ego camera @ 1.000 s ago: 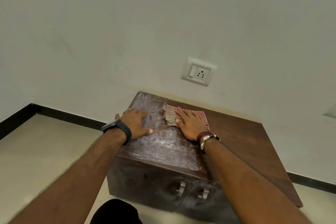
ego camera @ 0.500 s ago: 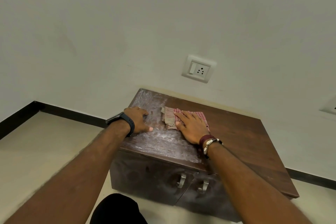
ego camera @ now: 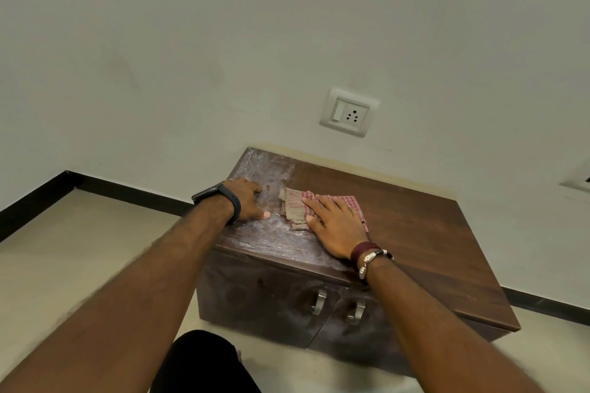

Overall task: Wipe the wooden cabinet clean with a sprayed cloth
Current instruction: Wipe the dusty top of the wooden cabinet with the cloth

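A low dark wooden cabinet [ego camera: 415, 233] stands against the wall. Its top is dusty white on the left part and clean brown on the right. A folded red-and-beige checked cloth [ego camera: 295, 209] lies on the top near the edge of the dusty area. My right hand [ego camera: 335, 223] presses flat on the cloth with straight fingers. My left hand [ego camera: 247, 201] rests flat on the dusty top at the cabinet's left edge, fingers spread, holding nothing.
The cabinet front has two doors with metal handles [ego camera: 319, 301], also dusty. A white wall socket [ego camera: 349, 112] sits above the cabinet. Pale floor [ego camera: 79, 249] with a black skirting lies to the left. My dark-clad knee [ego camera: 204, 360] is below.
The view has shifted slightly, so the cabinet sits a little further from me. Both hands stay in almost the same spots on the top, the right still on the cloth.
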